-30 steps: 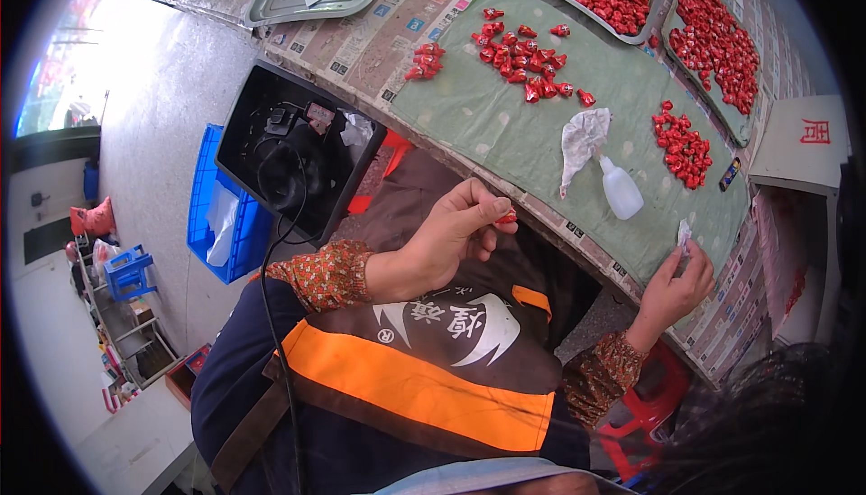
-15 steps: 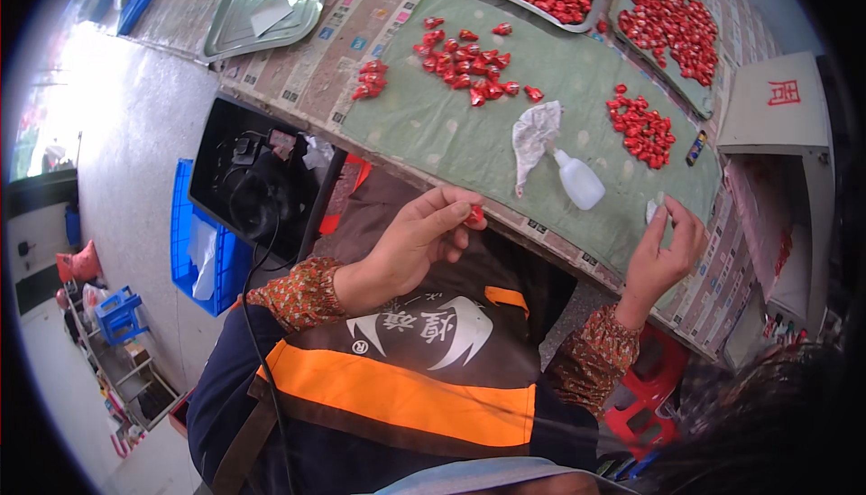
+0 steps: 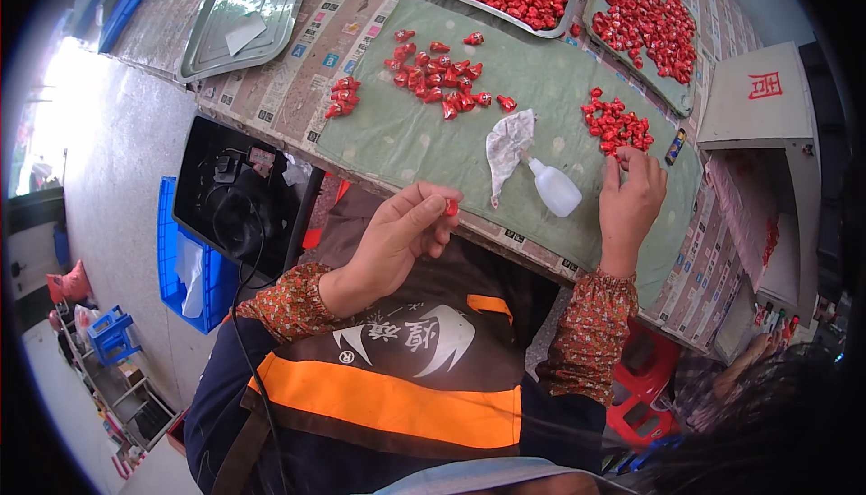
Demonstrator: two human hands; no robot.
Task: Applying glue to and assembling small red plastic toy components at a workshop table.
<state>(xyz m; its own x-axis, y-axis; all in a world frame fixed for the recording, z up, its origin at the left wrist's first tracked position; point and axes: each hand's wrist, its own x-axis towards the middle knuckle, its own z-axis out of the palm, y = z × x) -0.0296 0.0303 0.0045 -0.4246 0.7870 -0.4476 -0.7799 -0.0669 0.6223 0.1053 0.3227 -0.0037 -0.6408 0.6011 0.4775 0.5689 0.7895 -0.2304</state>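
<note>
Above my lap, at the table's front edge, my left hand [image 3: 397, 233] is closed in a pinch on a small red piece [image 3: 451, 208]. My right hand [image 3: 635, 197] reaches over the green cloth [image 3: 379, 143]. Its thumb and forefinger come together at the near edge of a small pile of red pieces [image 3: 615, 120], apparently on one of them. Between the hands lie a white squeeze bottle [image 3: 557, 190] on its side and a crumpled white cloth [image 3: 508, 148]. Farther left on the green cloth is a looser group of larger red pieces [image 3: 437, 78].
Two trays at the back hold many red pieces: a metal tray [image 3: 555, 33] and another tray [image 3: 675, 98]. A tray with a white card [image 3: 194, 66] stands at far left. A pale box [image 3: 753, 120] borders the right; black [image 3: 185, 184] and blue bins [image 3: 167, 260] sit below left.
My right hand has moved from the cloth's right side, beside a small white thing, up and left to the small red pile. My left hand keeps its pinch; the whole view has shifted slightly.
</note>
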